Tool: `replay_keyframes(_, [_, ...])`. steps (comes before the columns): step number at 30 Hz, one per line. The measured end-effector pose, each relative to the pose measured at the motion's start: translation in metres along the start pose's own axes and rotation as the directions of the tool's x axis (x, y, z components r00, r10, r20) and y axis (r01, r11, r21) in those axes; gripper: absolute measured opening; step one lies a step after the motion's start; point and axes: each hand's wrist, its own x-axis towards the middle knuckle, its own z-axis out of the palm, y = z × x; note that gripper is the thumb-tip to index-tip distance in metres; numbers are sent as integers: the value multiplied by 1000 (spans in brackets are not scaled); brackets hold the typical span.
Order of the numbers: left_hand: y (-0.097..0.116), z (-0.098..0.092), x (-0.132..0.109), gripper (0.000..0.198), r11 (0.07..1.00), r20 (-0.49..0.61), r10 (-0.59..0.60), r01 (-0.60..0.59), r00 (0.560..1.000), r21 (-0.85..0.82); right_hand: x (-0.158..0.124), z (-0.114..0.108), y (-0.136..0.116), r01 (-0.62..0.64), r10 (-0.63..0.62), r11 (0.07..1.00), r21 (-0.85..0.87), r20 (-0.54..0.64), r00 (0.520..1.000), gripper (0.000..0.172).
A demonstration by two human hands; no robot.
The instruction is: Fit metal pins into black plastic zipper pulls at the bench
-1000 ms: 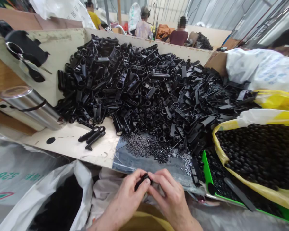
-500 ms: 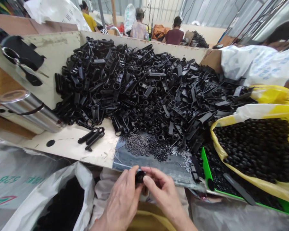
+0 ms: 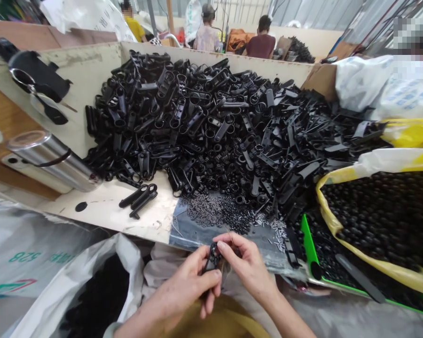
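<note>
Low at the table's front edge, my left hand (image 3: 192, 278) is closed round a long black plastic part (image 3: 212, 259), thumb lying along it. Fingertips of my right hand (image 3: 249, 263) pinch at the upper end of that same part; whether they also hold a tiny piece is too small to tell. Just beyond my hands, small grey pieces (image 3: 202, 210), black beads (image 3: 236, 218) and short metal pins (image 3: 278, 234) lie on a dark mat (image 3: 183, 230). Similar black parts form a big heap (image 3: 183, 122) behind them.
A steel flask (image 3: 56, 157) leans at the left by a pair of black parts (image 3: 139, 198). Open sacks stand at both sides, one white (image 3: 134, 263), one yellow-rimmed (image 3: 326, 206). A green-edged tray (image 3: 308, 241) lies right. Several people sit beyond the box wall (image 3: 289, 68).
The black part has turned upward and shows more between my hands. My left hand has rolled, thumb now on top. The whole view has shifted slightly.
</note>
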Motion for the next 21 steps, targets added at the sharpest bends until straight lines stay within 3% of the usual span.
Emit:
replay_keyframes(4, [1,1,-3,85,998,-47,3,-6,999,-70,0,-2,-1,-26,25,1000,10,53,998,35])
replay_keyframes(8, [1,-1,-7,112,990,-66,-41,32,997,-134,-1,-7,-4,6,3,995,-101,90,996,30])
replay_keyframes(12, [6,-1,-9,105,992,-31,-49,45,998,-120,-2,-12,-6,98,-86,989,-110,109,990,27])
replay_keyframes(16, [7,-3,-10,99,992,-18,-48,46,999,-114,-2,-14,-6,76,-64,994,-75,146,987,27])
replay_keyframes(21, [-2,-9,-9,69,997,22,-52,54,998,-58,-5,-14,-6,71,-54,993,-96,169,984,25])
